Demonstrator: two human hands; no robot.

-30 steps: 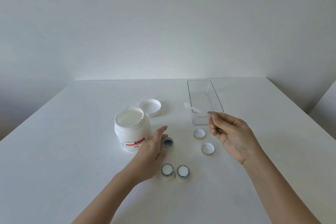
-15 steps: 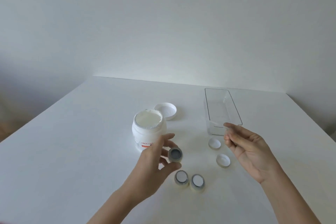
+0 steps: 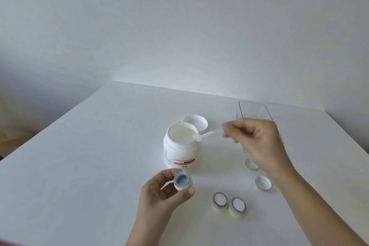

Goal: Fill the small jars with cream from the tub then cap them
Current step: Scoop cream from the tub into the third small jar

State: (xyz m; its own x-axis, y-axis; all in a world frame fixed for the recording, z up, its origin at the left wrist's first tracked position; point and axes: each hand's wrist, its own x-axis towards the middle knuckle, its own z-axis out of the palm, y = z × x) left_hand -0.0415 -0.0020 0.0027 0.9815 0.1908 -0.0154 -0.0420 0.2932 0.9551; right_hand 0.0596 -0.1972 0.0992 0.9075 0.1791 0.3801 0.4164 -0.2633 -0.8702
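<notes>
An open white cream tub (image 3: 180,147) stands mid-table, full of cream. My left hand (image 3: 159,193) grips a small empty jar (image 3: 182,180) just in front of the tub, lifted off the table. My right hand (image 3: 257,144) pinches a small clear spatula (image 3: 207,134) whose tip sits at the tub's right rim. Two small jars holding white cream (image 3: 220,200) (image 3: 238,205) stand side by side on the table, uncapped. Two white caps (image 3: 263,182) (image 3: 250,164) lie to the right, one partly hidden by my right wrist.
The tub's white lid (image 3: 196,122) lies upside down behind the tub. A clear plastic tray (image 3: 252,110) stands at the back right, partly behind my right hand. The white table (image 3: 99,156) ends at a wall behind.
My left hand has lifted the empty jar off the table. My right hand has swung left with the spatula to the tub's rim. The camera view shifted left.
</notes>
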